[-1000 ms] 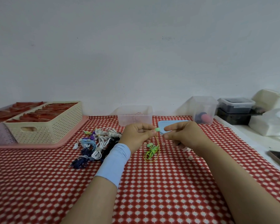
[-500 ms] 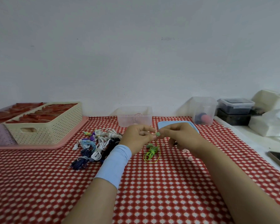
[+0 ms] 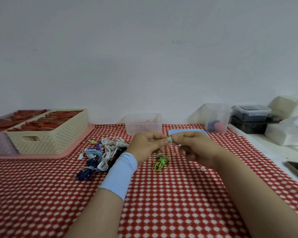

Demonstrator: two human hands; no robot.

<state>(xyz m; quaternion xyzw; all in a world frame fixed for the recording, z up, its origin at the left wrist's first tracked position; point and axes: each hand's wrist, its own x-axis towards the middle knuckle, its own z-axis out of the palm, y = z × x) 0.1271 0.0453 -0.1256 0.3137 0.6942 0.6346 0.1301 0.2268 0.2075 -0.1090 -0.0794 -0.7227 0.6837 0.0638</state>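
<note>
Left hand (image 3: 148, 145), with a smooth pale-blue wristband (image 3: 120, 172) behind it, has its fingers curled and pinches a small rounded green earbud (image 3: 169, 139) between thumb and forefinger, held above the table. Right hand (image 3: 194, 146) meets it from the other side, thumb and forefinger tips closed on the same bud and the other fingers loosely bent below. A thin yellow-green cable (image 3: 169, 152) drops from the bud to a springy green coil (image 3: 161, 162) lying on the red-and-white patterned tablecloth (image 3: 162, 203), just below the hands. A tangle of white, blue and dark earphone cords (image 3: 101, 152) lies near the left hand, and a small white round ear tip (image 3: 203, 168) sits beside the right wrist. Behind stand a perforated cream basket (image 3: 55, 141) on a pink tray (image 3: 72, 148), a clear plastic tub (image 3: 143, 124) and a flat blue lid (image 3: 187, 131). Compared with a second ago, the right hand has shifted left and slightly lower, closing tighter onto the bud and covering more of the lid; the coil lies as it did.
</note>
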